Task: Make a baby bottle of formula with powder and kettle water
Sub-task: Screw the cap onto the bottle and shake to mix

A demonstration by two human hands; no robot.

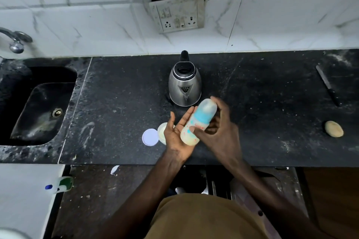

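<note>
At frame centre I see the capped bottle tilted between both hands, right hand fingers wrapping it, left hand open-palmed against it, below the kettle

Translucent plastic baby bottle showing blue collar, red print, creamy contents. Steel kettle gleaming silver, black lid. Black speckled stone counter; white grey-veined marble wall tiles running far behind.

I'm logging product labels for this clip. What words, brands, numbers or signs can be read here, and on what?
None can be read.
Baby bottle: red printed marks, too blurred to read.
Kettle: no lettering visible.
Wall socket plate: switches and sockets only, no readable marking.
Green and white bottle at lower left: label too blurred.
</note>
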